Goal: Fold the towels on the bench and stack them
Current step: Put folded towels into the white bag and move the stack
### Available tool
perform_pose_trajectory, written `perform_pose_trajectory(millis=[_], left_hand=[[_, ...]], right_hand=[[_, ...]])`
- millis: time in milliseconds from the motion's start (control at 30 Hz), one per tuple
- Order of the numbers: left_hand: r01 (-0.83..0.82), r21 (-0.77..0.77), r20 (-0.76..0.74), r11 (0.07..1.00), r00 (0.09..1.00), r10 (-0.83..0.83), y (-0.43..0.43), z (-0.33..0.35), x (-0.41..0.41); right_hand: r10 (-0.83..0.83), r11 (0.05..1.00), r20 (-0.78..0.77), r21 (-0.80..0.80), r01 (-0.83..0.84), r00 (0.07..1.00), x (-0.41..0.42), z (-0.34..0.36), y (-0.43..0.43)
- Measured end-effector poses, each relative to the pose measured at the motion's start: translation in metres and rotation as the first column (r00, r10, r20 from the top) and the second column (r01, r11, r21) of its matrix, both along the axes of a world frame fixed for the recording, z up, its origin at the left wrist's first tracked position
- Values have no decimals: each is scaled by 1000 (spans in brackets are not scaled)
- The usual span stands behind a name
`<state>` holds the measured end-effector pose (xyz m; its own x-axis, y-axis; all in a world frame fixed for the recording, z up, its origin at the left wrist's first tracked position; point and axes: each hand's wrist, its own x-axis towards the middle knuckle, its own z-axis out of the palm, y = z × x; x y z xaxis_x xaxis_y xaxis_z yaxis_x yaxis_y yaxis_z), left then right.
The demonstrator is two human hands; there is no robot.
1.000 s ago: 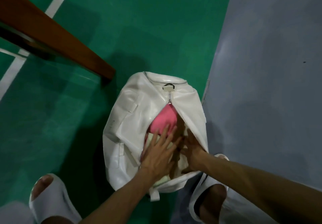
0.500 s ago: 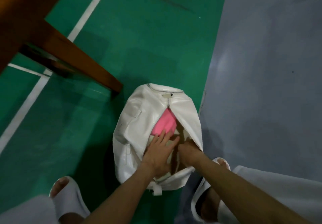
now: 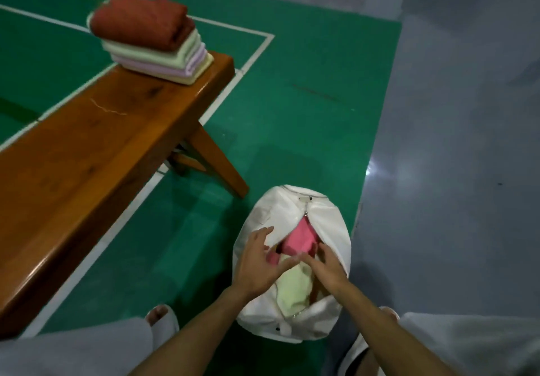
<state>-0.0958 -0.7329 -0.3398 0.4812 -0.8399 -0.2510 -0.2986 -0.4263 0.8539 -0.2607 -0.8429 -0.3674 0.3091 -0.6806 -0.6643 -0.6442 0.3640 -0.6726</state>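
Both hands have come up from deeper in the white bag point(image 3: 331, 229) (towels still inside). The left hand point(image 3: 258, 263) and right hand point(image 3: 328, 269) spread loose-fingered over the pink towel point(image 3: 301, 237) and pale green towel point(image 3: 293, 288), gripping nothing. The folded stack point(image 3: 152, 39) sits near the bench point(image 3: 102, 147) end, with bare plank beside it.

One wide-angle head camera, facing forward and steeply down. Forearms enter from bottom edge; left hand point(image 3: 257, 261) and right hand point(image 3: 327, 269) close, low centre, over white bag point(image 3: 330, 220) on floor point(image 3: 292, 118). Bench point(image 3: 96, 153) fills left side, far end farther off, upper left.
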Motion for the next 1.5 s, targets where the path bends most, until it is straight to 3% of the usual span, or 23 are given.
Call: perform_pose_trajectory(millis=[100,300,533,667,800,1000,1267,1500], left_hand=[[-230,-48,-181,972,959,217,2,30,18],[-576,-185,-379,796,789,483,-13,116,72],[-681,-398,-335,615,732,593,-35,209,173],[-755,-410,-344,511,647,680,-53,230,244],[-788,-346,-390,510,615,686,-76,237,303],[-786,-324,-408,527,618,672,-125,235,369],[-815,-299,-474,496,578,664,-167,236,400],[-857,-228,-484,461,511,710,-152,237,373]], right_hand=[[-35,995,50,90,30,998,1,2,-6],[-121,991,284,96,97,951,57,127,-2],[-15,995,494,-80,62,870,162,208,-39],[57,984,578,-168,51,814,238,247,-65],[65,965,662,-231,121,747,306,270,-87],[26,975,657,-183,126,753,388,285,-118],[68,980,370,-198,7,927,437,280,-134],[32,988,406,-153,34,913,425,265,-136]])
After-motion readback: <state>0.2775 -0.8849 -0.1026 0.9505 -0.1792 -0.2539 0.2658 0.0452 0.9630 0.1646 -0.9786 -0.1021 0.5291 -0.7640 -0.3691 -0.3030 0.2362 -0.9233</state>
